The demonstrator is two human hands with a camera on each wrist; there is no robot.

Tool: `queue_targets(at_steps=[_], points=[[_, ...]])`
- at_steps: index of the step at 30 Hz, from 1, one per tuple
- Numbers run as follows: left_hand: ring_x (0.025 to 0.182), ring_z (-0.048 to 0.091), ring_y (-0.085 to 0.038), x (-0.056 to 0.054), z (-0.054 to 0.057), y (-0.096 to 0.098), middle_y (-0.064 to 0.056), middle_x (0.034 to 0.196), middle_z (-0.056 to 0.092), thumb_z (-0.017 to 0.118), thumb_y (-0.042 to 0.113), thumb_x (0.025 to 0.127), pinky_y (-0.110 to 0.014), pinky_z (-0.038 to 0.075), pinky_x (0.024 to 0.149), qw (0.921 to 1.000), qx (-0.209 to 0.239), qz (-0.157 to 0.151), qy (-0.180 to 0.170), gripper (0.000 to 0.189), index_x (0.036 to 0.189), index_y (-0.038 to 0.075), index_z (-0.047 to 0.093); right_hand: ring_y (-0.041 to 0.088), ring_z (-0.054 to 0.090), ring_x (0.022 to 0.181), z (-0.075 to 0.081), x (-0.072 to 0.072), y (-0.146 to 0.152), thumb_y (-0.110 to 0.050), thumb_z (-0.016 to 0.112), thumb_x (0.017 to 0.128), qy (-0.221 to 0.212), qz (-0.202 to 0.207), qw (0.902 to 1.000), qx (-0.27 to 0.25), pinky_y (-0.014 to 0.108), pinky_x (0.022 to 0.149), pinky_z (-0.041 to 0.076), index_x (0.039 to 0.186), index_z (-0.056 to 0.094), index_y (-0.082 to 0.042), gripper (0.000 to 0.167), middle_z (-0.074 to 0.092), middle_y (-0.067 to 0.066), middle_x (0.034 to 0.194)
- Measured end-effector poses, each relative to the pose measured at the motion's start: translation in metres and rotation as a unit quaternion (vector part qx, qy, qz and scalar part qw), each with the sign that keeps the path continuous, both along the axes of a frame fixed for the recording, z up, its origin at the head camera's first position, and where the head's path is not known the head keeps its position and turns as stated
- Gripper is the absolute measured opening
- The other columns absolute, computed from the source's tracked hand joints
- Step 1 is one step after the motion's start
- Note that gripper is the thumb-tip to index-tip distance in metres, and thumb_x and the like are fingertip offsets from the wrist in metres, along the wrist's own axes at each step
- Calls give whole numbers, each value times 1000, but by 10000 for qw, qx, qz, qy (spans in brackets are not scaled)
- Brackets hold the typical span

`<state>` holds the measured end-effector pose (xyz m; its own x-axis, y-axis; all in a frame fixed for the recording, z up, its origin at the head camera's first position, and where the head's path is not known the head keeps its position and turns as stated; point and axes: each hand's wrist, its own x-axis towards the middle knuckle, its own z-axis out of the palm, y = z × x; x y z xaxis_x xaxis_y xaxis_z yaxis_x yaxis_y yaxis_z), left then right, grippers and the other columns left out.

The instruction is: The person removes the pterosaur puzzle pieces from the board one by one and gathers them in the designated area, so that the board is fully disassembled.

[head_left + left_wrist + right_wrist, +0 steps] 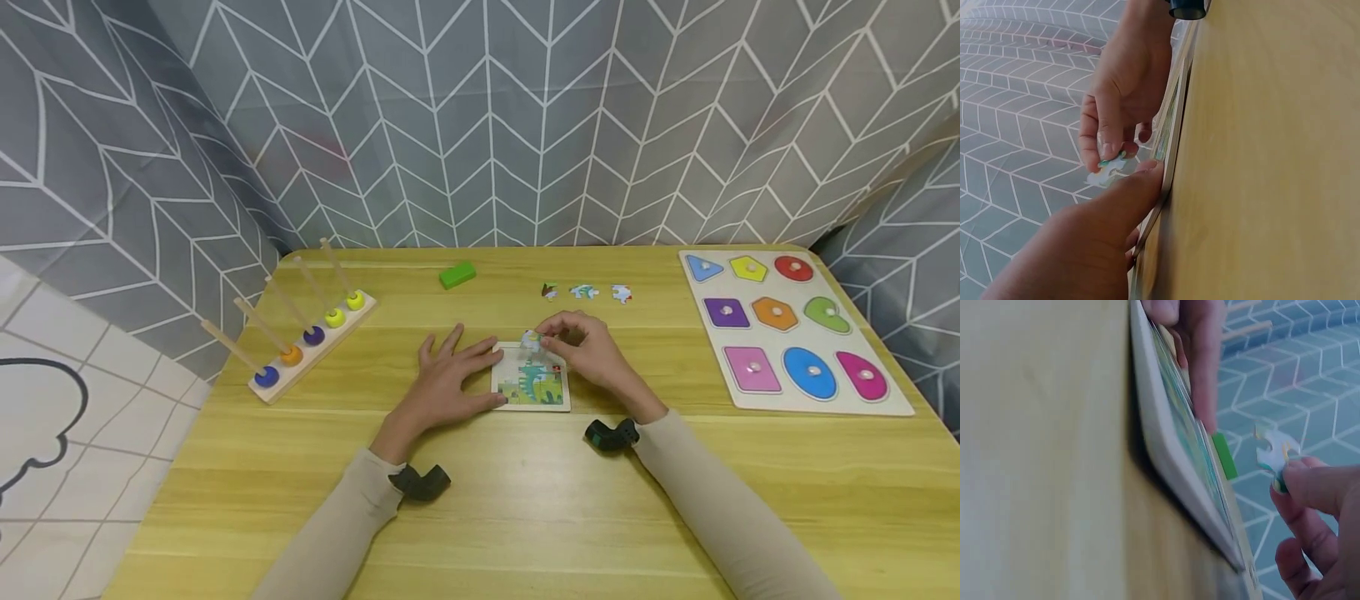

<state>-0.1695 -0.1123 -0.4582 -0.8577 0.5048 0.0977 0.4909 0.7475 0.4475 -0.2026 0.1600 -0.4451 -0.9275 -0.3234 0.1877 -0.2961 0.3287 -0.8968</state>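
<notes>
My right hand (588, 350) pinches a small jigsaw piece (1277, 450) between thumb and fingertips, raised over the far part of a puzzle tray (567, 398). The piece is pale with green and yellow bits. Inside the tray, joined pieces form a green dinosaur picture (534, 385) across the near part, while the far part shows bare backing. My left hand (450, 383) lies with spread fingers at the tray's left side, its thumb and fingertips touching the frame. In the left wrist view the left thumb (1147, 178) rests at the tray's edge.
Several loose jigsaw pieces (583, 292) lie behind the tray. Further left is a green block (457, 275). A peg stand (322, 346) with coloured beads stands at the left, and a shape board (795, 333) with knobbed pieces lies at the right. A patterned curtain (480, 125) hangs behind the table.
</notes>
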Motion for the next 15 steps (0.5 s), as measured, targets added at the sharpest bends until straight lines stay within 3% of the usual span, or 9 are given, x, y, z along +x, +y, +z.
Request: queue_targets(at_steps=[10,15], points=[[160,10,-38,0,0,0,14,162,39,68,63,87,-71,-4,119,10000,-7,-28,-70,73,150,31,52,5,61,81,-12,-21,32,-12,69,97,90,-957,9945,413,17,73,48,109,75,-4,15,73,16,102],[159,10,-38,1,0,0,13,162,40,69,63,86,-71,-3,119,10000,27,-28,-54,73,150,30,52,4,61,80,-14,-25,38,-10,69,97,312,-1101,9908,729,16,72,46,109,75,-4,15,74,17,101]])
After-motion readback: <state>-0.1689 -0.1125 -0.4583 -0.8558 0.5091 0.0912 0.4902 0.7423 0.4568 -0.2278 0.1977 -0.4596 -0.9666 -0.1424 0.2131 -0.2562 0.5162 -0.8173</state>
